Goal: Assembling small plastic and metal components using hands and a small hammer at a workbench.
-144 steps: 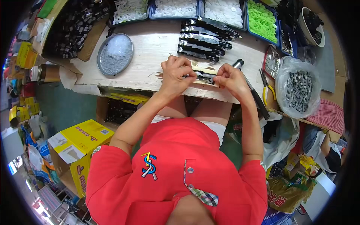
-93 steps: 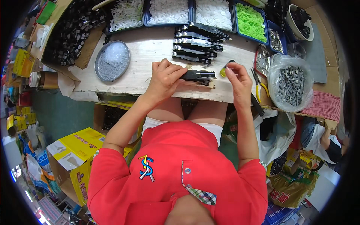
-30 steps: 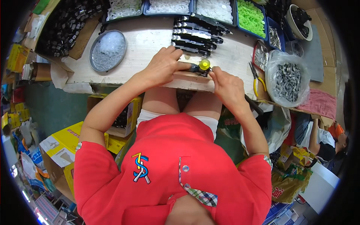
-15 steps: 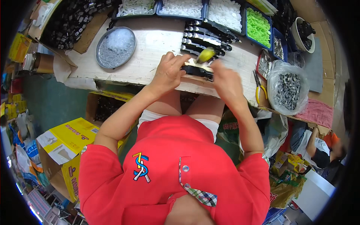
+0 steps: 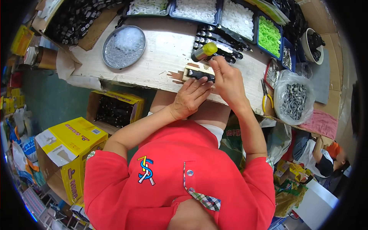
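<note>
Bench (image 5: 165,50): carries everything below. Row of black assemblies (image 5: 226,48): lies beyond my work spot. Right hand (image 5: 230,78): fingers closed on the hammer (image 5: 204,52), handle mostly hidden; yellow-ended head appears raised, clear of the piece. Left hand (image 5: 189,97): half a second ago at the piece's left end, now shifted to its near side, fingers laid nearly straight across it, not wrapped round. Pale block (image 5: 186,72): left end now uncovered. Black piece (image 5: 197,74): in or on that block, cannot tell which; I judge it steadied for tapping
</note>
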The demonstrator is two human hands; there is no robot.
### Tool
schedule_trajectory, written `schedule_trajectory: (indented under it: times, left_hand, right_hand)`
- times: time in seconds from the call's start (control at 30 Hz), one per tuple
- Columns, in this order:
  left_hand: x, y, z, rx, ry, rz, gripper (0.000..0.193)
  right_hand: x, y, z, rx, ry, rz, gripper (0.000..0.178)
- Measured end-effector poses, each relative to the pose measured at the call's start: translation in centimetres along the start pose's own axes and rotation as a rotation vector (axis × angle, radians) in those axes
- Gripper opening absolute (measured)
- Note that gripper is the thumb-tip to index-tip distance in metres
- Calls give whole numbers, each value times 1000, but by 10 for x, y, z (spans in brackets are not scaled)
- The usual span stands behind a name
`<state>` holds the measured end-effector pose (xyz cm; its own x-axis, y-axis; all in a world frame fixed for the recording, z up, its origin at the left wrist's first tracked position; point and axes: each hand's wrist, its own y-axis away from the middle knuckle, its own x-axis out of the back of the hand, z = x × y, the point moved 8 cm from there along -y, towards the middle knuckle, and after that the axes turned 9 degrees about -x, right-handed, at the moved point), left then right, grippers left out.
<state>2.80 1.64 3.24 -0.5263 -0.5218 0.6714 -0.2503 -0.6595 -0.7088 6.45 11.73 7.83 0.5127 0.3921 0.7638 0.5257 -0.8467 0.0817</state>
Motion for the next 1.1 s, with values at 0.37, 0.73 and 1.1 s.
schedule_trajectory:
  times: [0.37, 0.73, 1.1]
  left_hand:
    - [3, -23, -52, -63, 218, -109, 37]
    - [-3, -119, -76, -242, 187, -35, 31]
    - [-26, -135, -101, -307, 129, -91, 29]
  right_hand:
    - [53, 41, 67, -67, 342, 336, 12]
    - [63, 45, 125, -34, 531, 485, 18]
    - [138, -65, 39, 324, 482, 739, 10]
